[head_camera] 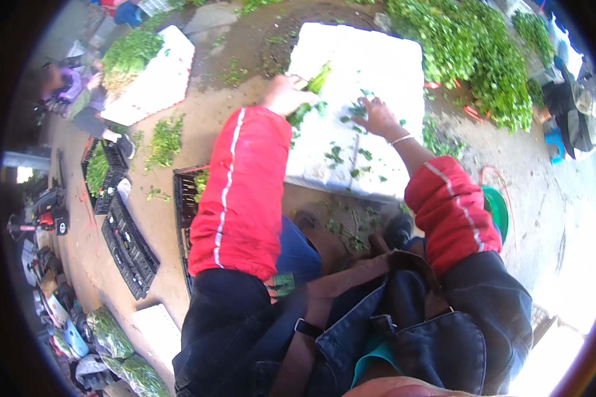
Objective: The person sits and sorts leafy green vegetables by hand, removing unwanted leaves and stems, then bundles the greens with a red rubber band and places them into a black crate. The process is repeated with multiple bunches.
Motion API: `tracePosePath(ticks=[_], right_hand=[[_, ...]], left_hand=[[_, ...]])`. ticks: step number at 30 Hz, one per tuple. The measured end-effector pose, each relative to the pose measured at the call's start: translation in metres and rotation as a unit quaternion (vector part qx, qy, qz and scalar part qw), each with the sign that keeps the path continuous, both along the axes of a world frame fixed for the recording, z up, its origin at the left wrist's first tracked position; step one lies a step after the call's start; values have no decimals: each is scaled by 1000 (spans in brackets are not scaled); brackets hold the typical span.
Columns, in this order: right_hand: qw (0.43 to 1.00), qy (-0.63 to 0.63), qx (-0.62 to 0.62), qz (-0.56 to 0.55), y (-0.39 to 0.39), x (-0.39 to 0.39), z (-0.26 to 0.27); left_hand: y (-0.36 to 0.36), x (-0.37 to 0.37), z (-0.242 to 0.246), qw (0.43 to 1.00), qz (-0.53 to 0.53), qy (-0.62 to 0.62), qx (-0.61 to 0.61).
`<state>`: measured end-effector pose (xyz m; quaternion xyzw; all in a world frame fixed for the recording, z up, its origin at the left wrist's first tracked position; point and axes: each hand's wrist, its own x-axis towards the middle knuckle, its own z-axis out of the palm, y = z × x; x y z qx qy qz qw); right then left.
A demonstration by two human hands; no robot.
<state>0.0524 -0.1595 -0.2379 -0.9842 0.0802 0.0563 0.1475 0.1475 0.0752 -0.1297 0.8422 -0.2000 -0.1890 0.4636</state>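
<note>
A white foam box or board (377,59) stands before me with loose green leaves (334,155) scattered on its top. Over its left edge, my left hand (285,95) is closed around the pale stems of a small bunch of leafy greens (319,79); some leaves hang below the fingers. My right hand (376,117) is spread low over the top, its fingertips by a few loose leaves (356,110). Whether it touches them I cannot tell. Red sleeve covers are on both my forearms.
Large heaps of leafy greens (469,54) lie beyond, at the right. Black plastic crates (129,243) are on the floor at the left. One co-worker handles greens at another white board (179,59); another co-worker (583,109) is at the far right. A green basin (496,213) stands beside my right arm.
</note>
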Motion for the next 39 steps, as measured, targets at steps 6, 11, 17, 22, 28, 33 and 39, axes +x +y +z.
tracePosePath(ticks=[6,11,17,22,28,33,39], right_hand=[[987,-139,66,41,-25,-14,-44],[943,186,-228,157,-115,-79,26],[927,-67,370,-3,-56,-102,117],[771,-199,592,-127,-29,-92,111],[710,-136,685,-87,-59,-96,109],[757,-120,642,8,-47,-95,116],[789,-171,589,-46,-37,-94,114]], left_hand=[[8,0,12,955,-13,275,-111],[-13,-16,15,969,-48,219,-100],[-66,-59,-9,993,-98,-62,-26],[-102,-112,7,989,-73,-123,32],[-72,-89,44,943,-154,275,-108],[-89,-98,44,966,-140,137,-166],[-94,-97,24,971,-89,144,-169]])
